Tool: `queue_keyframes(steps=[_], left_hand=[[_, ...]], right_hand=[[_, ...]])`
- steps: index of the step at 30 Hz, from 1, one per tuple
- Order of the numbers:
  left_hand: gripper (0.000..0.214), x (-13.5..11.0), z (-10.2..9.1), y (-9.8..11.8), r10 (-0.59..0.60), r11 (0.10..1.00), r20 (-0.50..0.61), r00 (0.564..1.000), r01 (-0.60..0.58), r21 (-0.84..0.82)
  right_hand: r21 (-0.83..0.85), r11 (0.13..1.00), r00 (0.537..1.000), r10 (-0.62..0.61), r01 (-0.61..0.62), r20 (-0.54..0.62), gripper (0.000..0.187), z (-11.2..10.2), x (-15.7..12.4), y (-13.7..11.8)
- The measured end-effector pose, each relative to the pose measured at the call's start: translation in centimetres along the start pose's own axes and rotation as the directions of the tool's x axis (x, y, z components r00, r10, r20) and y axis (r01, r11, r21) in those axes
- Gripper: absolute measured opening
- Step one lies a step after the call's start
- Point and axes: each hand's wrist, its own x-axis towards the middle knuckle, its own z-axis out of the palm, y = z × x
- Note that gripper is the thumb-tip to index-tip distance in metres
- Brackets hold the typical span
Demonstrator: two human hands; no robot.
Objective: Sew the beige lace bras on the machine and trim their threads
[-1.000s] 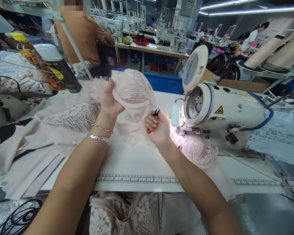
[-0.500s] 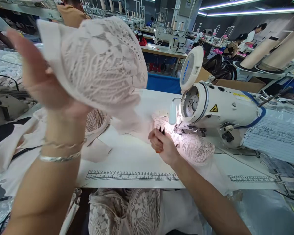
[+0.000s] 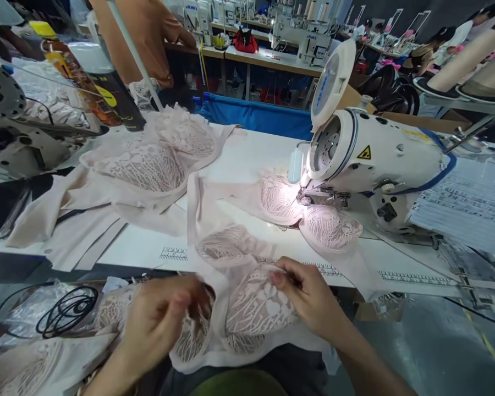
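Observation:
Both my hands are low, at the front edge of the white sewing table (image 3: pixel 247 165), on a pale pink lace bra piece (image 3: pixel 247 308) that hangs from the table into my lap. My left hand (image 3: pixel 157 319) is blurred by motion, its fingers curled on the lace. My right hand (image 3: pixel 309 297) pinches the lace's upper edge. No snips show in it. Another lace piece (image 3: pixel 309 214) lies under the needle of the white sewing machine (image 3: pixel 367 159), lit by its lamp.
A heap of finished lace pieces (image 3: pixel 148 159) lies at the table's back left. A blue bin edge (image 3: pixel 256 118) runs behind the table. Black elastic loops (image 3: pixel 66 311) lie in plastic at lower left. A person in an orange shirt (image 3: pixel 136 38) stands behind.
My left hand came down from head height; the lace piece it held up now lies on the back-left heap. Both hands dropped to the table's front edge onto another lace piece. The camera tilted down.

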Motion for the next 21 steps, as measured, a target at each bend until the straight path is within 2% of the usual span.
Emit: queue_keyframes(steps=[2, 3, 4, 5, 6, 8, 9, 10, 11, 12, 15, 19, 21], left_hand=[[0.037, 1.0, -0.6, 0.7, 0.061, 0.994, -0.205, 0.977, -0.041, 0.100], [0.028, 1.9, -0.6, 1.1, 0.126, 0.983, -0.250, 0.960, -0.087, 0.162], [0.027, 2.9, -0.3, 1.5, 0.215, 0.960, -0.158, 0.964, -0.179, 0.215], [0.032, 3.9, 0.1, 1.9, 0.329, 0.916, 0.005, 0.944, -0.320, 0.240], [0.035, 4.9, 0.5, 2.4, 0.407, 0.865, 0.199, 0.891, -0.447, 0.230], [0.027, 6.5, 0.8, 3.4, 0.502, 0.767, 0.509, 0.699, -0.632, 0.111], [0.020, 7.1, 0.7, 3.8, 0.519, 0.743, 0.600, 0.608, -0.668, 0.034], [0.012, 7.4, 0.4, 4.2, 0.534, 0.737, 0.647, 0.543, -0.675, -0.041], [0.009, 7.6, 0.1, 4.6, 0.546, 0.748, 0.663, 0.512, -0.654, -0.111], [0.009, 7.6, -0.2, 4.9, 0.549, 0.770, 0.669, 0.501, -0.614, -0.173], [0.014, 6.7, -0.4, 5.0, 0.505, 0.847, 0.698, 0.508, -0.448, -0.287], [0.016, 5.2, 2.0, 3.8, 0.416, 0.906, 0.737, 0.532, -0.307, -0.291], [0.023, 4.8, 3.3, 3.1, 0.431, 0.902, 0.751, 0.500, -0.228, -0.366]], right_hand=[[-0.046, 0.998, 0.998, -0.045, 0.043, -0.041, 0.033, 0.3, -1.4, 0.5], [-0.086, 0.992, 0.993, -0.101, 0.096, -0.053, 0.027, 0.5, -2.0, 0.7], [-0.137, 0.977, 0.984, -0.171, 0.163, -0.050, 0.022, 0.6, -2.6, 0.7], [-0.192, 0.953, 0.969, -0.244, 0.234, -0.029, 0.019, 0.7, -3.1, 0.7], [-0.246, 0.922, 0.952, -0.306, 0.300, 0.013, 0.018, 0.8, -3.6, 0.6], [-0.315, 0.870, 0.925, -0.350, 0.380, 0.149, 0.020, 0.4, -4.7, 0.2], [-0.323, 0.860, 0.915, -0.335, 0.395, 0.227, 0.021, 0.0, -5.2, 0.0], [-0.314, 0.862, 0.904, -0.309, 0.397, 0.294, 0.023, -0.5, -5.7, -0.3], [-0.295, 0.872, 0.896, -0.285, 0.390, 0.341, 0.025, -1.0, -6.1, -0.6], [-0.268, 0.887, 0.890, -0.266, 0.376, 0.371, 0.027, -1.5, -6.5, -0.9], [-0.205, 0.914, 0.889, -0.254, 0.349, 0.382, 0.032, -2.6, -6.9, -1.4], [-0.192, 0.916, 0.876, -0.250, 0.352, 0.411, 0.031, -2.6, -6.4, -1.2], [-0.190, 0.924, 0.871, -0.224, 0.332, 0.436, 0.030, -2.3, -6.1, -0.8]])
